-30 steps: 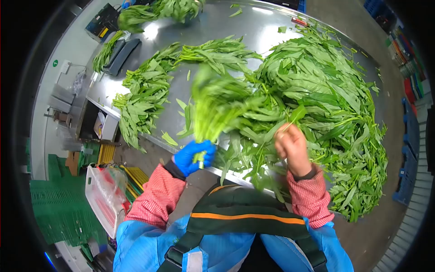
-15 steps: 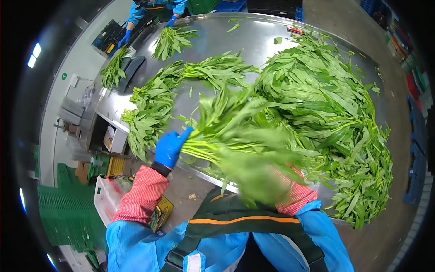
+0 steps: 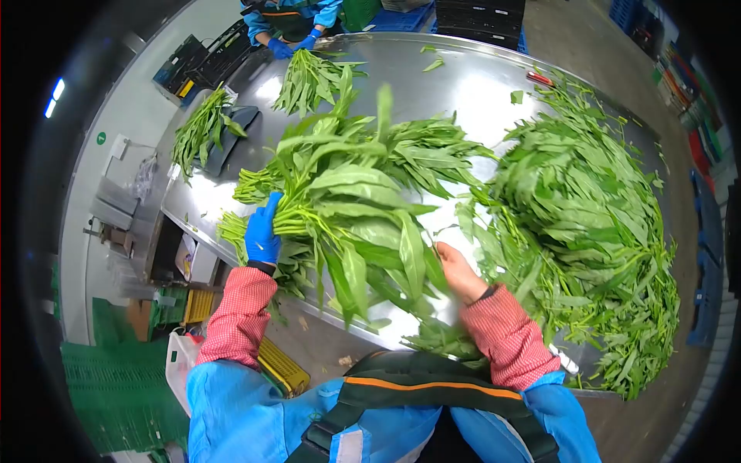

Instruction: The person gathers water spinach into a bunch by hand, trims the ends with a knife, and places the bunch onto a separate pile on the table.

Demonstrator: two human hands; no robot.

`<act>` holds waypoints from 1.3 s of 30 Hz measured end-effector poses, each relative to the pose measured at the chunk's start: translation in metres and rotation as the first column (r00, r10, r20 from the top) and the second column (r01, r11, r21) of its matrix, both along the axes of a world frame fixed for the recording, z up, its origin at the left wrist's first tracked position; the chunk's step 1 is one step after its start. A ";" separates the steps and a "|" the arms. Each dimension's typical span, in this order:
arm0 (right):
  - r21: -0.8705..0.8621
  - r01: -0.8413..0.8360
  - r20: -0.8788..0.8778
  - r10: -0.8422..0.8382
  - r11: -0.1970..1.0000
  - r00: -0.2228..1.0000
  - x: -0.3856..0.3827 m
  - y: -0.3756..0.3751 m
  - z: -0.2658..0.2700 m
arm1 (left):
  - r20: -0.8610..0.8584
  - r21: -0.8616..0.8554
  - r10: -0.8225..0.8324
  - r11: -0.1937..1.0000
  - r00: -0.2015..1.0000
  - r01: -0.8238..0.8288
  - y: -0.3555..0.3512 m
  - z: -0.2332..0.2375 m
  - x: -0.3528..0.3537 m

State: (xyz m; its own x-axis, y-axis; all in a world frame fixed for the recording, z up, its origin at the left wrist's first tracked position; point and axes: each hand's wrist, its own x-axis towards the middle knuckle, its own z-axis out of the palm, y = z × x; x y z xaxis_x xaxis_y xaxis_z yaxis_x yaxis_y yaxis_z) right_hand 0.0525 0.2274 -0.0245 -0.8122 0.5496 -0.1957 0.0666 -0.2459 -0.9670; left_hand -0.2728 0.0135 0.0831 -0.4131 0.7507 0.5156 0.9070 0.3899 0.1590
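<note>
My left hand [image 3: 263, 231], in a blue glove, grips a bunch of leafy greens [image 3: 363, 208] by its stems, with the leaves spreading to the right. Bare and ungloved, my right hand [image 3: 458, 272] is at the right edge of this bunch, its fingers close together by a leaf or stem; what they hold is too small to make out. A large pile of greens [image 3: 571, 193] covers the right side of the metal table [image 3: 482, 96]. More bunches lie behind and below the held one, partly hidden by it.
Across the table, a co-worker's gloved hands [image 3: 295, 45] touch another bunch [image 3: 305, 83]. Greens rest on a dark tray [image 3: 225, 143] at the left. A red tool [image 3: 539, 78] lies near the far edge. Below left are a yellow crate [image 3: 282, 366] and green crates [image 3: 116, 386].
The held bunch has moved left and up with my left hand. My right hand, hidden behind blurred leaves before, now shows. The co-worker's hands have come together at a bunch.
</note>
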 end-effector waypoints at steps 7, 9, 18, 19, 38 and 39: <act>-0.051 -0.090 0.170 0.098 0.995 0.981 -0.025 -0.042 -0.006 | 0.108 0.002 -0.069 0.998 0.992 0.069 0.054 0.014 -0.113; -0.081 -0.144 0.262 0.161 0.986 0.951 -0.027 -0.048 0.002 | 0.061 0.086 -0.169 0.983 0.984 0.163 0.086 0.021 -0.151; -0.247 -0.033 0.313 0.112 0.968 0.943 -0.050 -0.067 -0.006 | -0.099 0.151 -0.115 0.980 0.988 0.129 0.220 0.055 -0.271; -0.246 -0.031 0.313 0.110 0.969 0.943 -0.057 -0.065 -0.005 | -0.102 0.126 -0.109 0.985 0.989 0.122 0.229 0.054 -0.283; 0.541 -0.526 0.484 0.269 0.657 0.833 -0.089 -0.038 0.024 | -0.129 -0.720 0.274 0.635 0.953 -0.280 0.196 -0.014 -0.269; 0.668 -0.508 0.500 0.177 0.544 0.848 -0.082 -0.039 0.024 | -0.045 -0.616 0.233 0.759 0.971 -0.210 0.198 -0.020 -0.269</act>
State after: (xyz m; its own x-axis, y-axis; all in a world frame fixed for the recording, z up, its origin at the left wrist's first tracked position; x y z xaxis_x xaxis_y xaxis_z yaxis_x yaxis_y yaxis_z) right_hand -0.0294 0.1887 -0.0006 -0.9375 0.3153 -0.1469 0.3298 0.6712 -0.6639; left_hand -0.5416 0.2116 0.0635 -0.6156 0.7871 -0.0380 0.7818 0.6039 -0.1554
